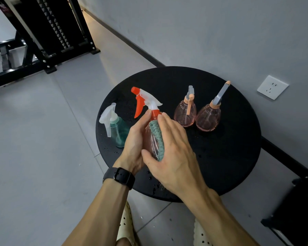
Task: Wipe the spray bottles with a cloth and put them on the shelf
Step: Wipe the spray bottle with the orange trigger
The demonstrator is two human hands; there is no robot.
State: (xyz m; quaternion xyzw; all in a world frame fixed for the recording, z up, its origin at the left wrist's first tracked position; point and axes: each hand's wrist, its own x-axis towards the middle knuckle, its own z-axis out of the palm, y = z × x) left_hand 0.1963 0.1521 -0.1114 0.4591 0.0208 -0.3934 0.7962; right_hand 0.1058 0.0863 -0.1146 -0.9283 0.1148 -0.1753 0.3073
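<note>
From the head view, you are early in the task: all four spray bottles sit at the round black bench [229, 157], and none is on the shelf, which I cannot pick out with certainty.

Your left hand [134, 139] curls round the clear bottle with the orange trigger [150, 125], holding it at the bench's near-left. Your right hand [169, 146] presses the green cloth [156, 134] against the bottle's right side, fingers fairly straight.

The teal bottle [116, 128] stands just left of your left hand. Two pink bottles [196, 114] stand together, right and farther off, seemingly awaiting wiping.
</note>
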